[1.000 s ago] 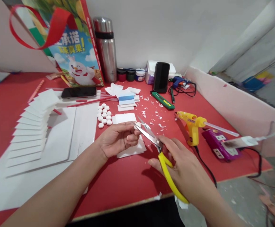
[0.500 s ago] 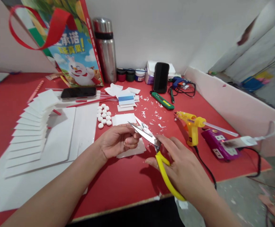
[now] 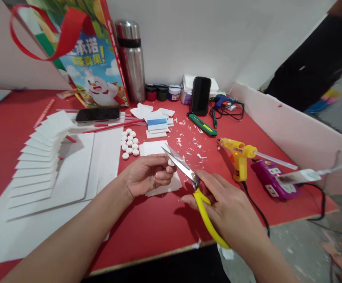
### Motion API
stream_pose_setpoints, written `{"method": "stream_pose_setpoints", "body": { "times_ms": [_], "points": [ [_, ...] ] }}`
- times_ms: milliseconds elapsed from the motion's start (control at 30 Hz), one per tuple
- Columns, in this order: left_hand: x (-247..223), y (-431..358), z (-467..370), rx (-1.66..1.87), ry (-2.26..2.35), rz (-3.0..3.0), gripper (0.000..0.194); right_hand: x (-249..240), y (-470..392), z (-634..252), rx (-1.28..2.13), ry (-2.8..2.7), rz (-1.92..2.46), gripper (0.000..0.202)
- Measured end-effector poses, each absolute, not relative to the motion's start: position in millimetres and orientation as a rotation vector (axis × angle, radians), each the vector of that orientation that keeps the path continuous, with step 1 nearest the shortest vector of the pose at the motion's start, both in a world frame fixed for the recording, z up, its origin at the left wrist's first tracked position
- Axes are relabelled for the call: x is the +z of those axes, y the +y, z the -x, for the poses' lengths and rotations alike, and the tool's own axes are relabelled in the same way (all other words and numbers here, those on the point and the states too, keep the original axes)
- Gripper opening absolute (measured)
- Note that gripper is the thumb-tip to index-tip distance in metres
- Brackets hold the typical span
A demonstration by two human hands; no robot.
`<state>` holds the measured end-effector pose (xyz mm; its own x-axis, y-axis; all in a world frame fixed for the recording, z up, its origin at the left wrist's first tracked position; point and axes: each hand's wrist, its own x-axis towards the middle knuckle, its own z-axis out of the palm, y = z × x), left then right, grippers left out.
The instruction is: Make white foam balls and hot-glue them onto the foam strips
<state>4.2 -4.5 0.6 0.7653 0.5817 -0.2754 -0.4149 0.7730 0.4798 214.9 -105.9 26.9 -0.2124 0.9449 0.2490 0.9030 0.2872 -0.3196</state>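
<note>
Head view: above the red desk (image 3: 147,228), toward its front edge, left hand (image 3: 150,175) pinches a small white rounded piece (image 3: 171,162), right hand (image 3: 226,206) grips yellow-handled metal scissors (image 3: 194,177); one slip could nick the left

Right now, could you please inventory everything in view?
scissors: 1, yellow-handled, right hand
held piece: 1, white, left hand
discs: about 13, white, centre
fanned cards: several, white, left
boards: several, white, under fanned cards
card pieces: several, mostly white, centre
shavings: many, white, centre
phone: 1, black, back left
sticks: several, red, near phone
bag: 1, multicoloured, back left
flask: 1, silver, beside bag
jars: 3, red, dark green, white, back
upright device: 1, black, back
cutter: 1, green, near device
glue gun: 1, yellow, right
power strip: 1, purple, right
table: 1, red, beneath
person: 1, black clothing, top right
left hand: 1, bare, centre
right hand: 1, bare, centre right
</note>
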Motion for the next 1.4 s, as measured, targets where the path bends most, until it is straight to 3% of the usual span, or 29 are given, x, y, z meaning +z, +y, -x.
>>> {"method": "stream_pose_setpoints", "body": {
  "times_ms": [167, 300, 467, 700, 800, 933, 1033, 1133, 1267, 1400],
  "points": [
    [2, -4, -3, 0.553, 0.422, -0.364, 0.013, 25, -105, -217, 0.204, -2.118, 1.705, 0.04],
    [2, -4, -3, 0.641, 0.445, -0.352, 0.002, 34, -83, -217, 0.121, -2.066, 2.046, 0.032],
    [3, -1, -1, 0.765, 0.482, -0.419, 0.015, 42, -36, -207, -0.056, -2.16, 2.309, 0.024],
    [-2, 3, 2, 0.882, 0.555, -0.577, 0.026, 58, -8, -189, 0.156, -2.431, 2.325, 0.019],
    [-5, 3, 1, 1.011, 0.661, -0.707, 0.025, 75, -1, -185, 0.131, -2.394, 2.101, 0.022],
    [-8, 4, 1, 1.202, 0.825, -0.964, 0.025, 72, 11, -182, 0.483, -1.989, 1.625, 0.026],
    [-10, 4, 1, 1.31, 0.952, -1.19, 0.022, 49, 18, -180, 0.93, -1.656, 1.436, 0.036],
    [-11, 4, 0, 1.393, 1.061, -1.486, 0.016, 28, 19, -177, 1.253, -1.491, 1.305, 0.033],
    [-11, 3, -2, 1.396, 1.163, -1.759, 0.017, 16, 19, -172, 1.29, -1.501, 1.296, 0.024],
    [-9, 2, -2, 1.333, 1.111, -1.526, 0.019, 15, 20, -171, 1.338, -1.436, 1.26, 0.021]
  ]
}}
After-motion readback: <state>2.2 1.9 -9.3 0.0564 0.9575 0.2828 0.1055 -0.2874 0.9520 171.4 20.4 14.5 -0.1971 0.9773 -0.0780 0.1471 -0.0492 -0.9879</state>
